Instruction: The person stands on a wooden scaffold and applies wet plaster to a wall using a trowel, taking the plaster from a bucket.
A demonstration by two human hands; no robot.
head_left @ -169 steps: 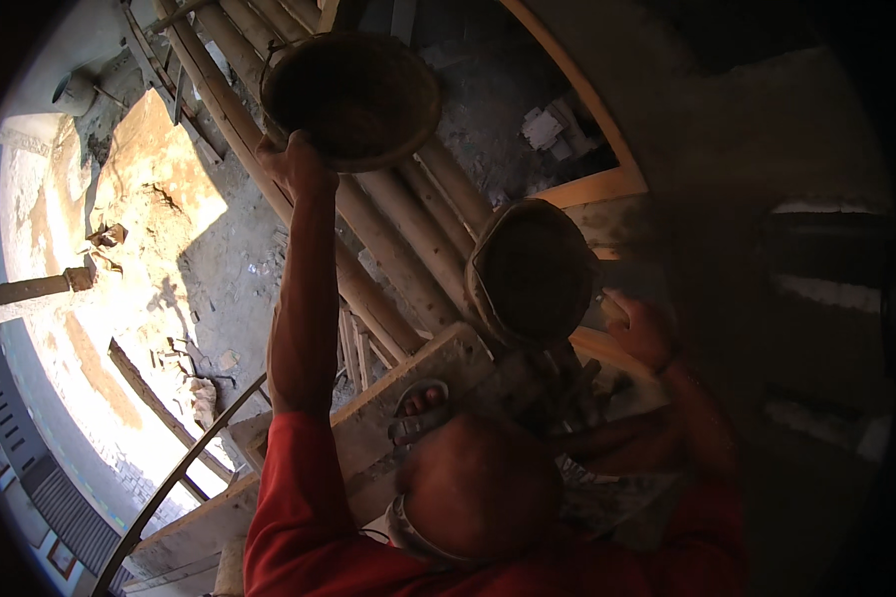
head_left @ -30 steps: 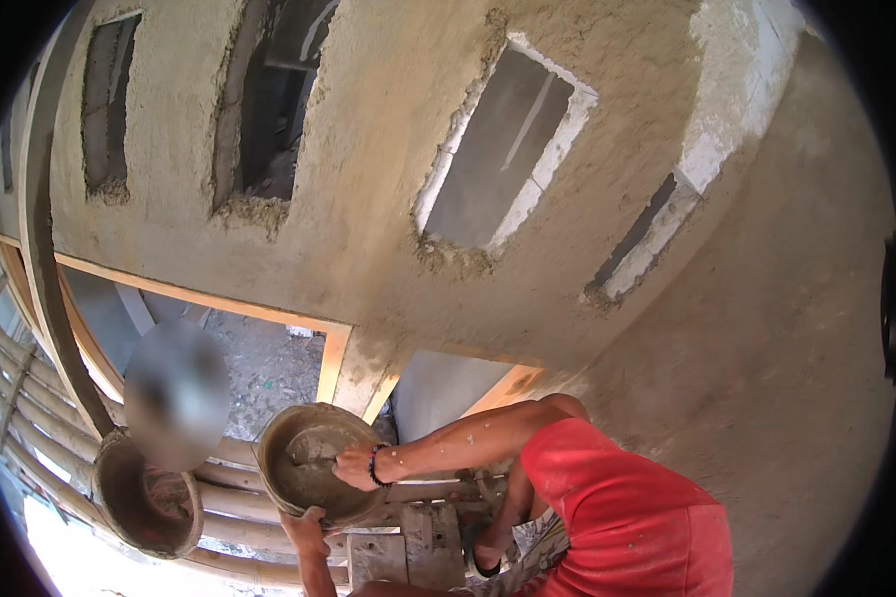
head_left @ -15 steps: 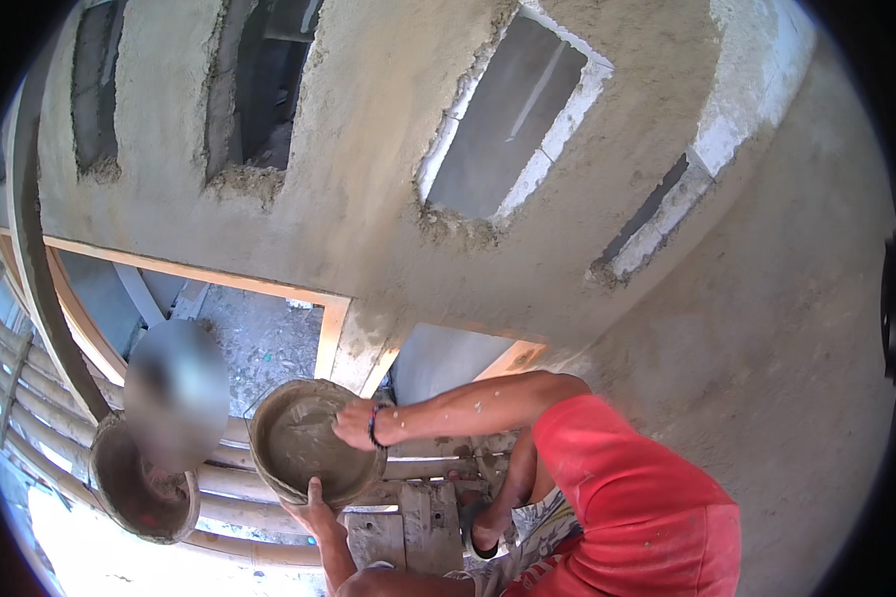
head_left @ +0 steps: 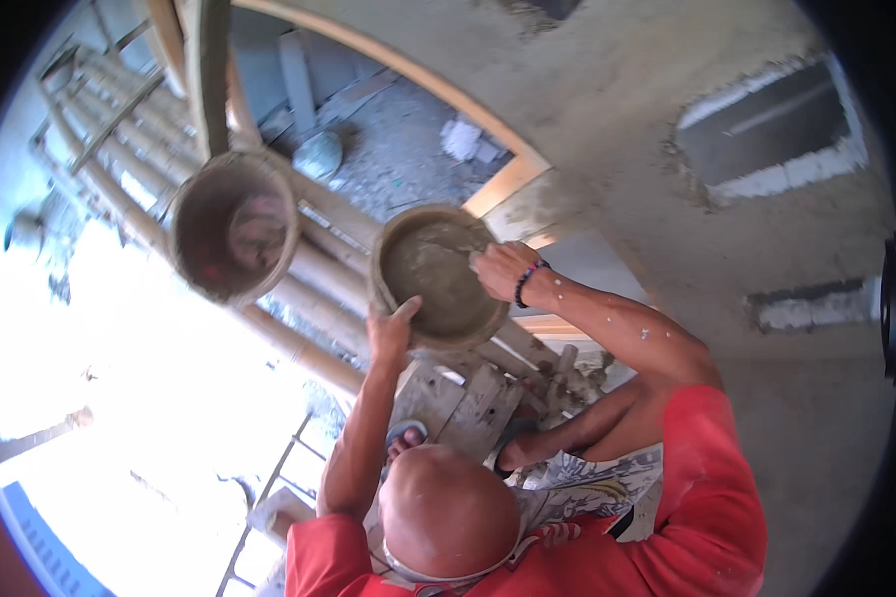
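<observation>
A round bucket [head_left: 380,294], its rim coated in dried grey, holds wet grey mortar [head_left: 438,284] in front of me. My left hand [head_left: 392,323] grips its near left rim, thumb over the edge and fingers on the outside. Over the right side of the mortar, my right hand [head_left: 505,269] is closed, with a dark beaded bracelet [head_left: 524,285] at its wrist. What lies in those fingers is too hidden to name. Pale splashes dot the right forearm.
A second mortar-crusted bucket [head_left: 191,234], with a reddish patch inside, rests to the left on bamboo poles [head_left: 314,308]. Gaps show between poles, with bright ground below. Short wooden boards [head_left: 463,408] lie near my feet. A plastered wall with framed openings [head_left: 777,129] rises right.
The view has swung left and down, so the wall has shifted right and both buckets appear higher. My left hand stays on the rim; my right hand remains over the mortar.
</observation>
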